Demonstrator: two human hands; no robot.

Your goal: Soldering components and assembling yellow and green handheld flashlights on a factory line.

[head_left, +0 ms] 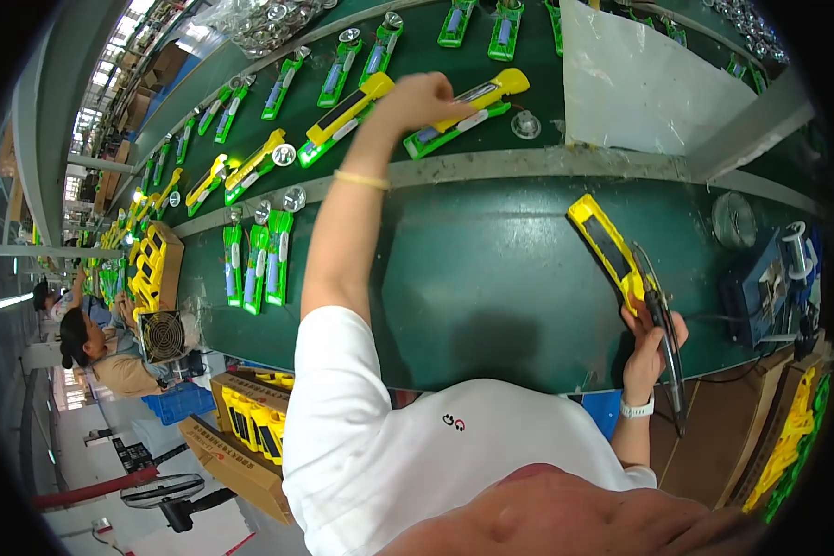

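Note:
My left hand point(423, 98) reaches far out over the green conveyor belt point(491, 269). It grips the end of a long yellow casing point(491, 91), which lies across a green base part point(443, 132). A small round reflector point(525, 124) sits just right of them. My right hand point(651, 345), with a white wristband, stays close to my body at the belt's near edge. It holds a second yellow casing with a dark panel point(608, 245) upright, together with a dark pen-shaped soldering iron point(671, 366) that points down.
Rows of green and yellow units point(255, 264) lie along the belt to the left. A blue soldering station point(758, 287) with a solder spool stands at the right, and a white sheet point(635, 83) lies beyond it. Cardboard boxes of yellow casings point(246, 422), a fan point(162, 335) and seated co-workers point(93, 343) are at the left.

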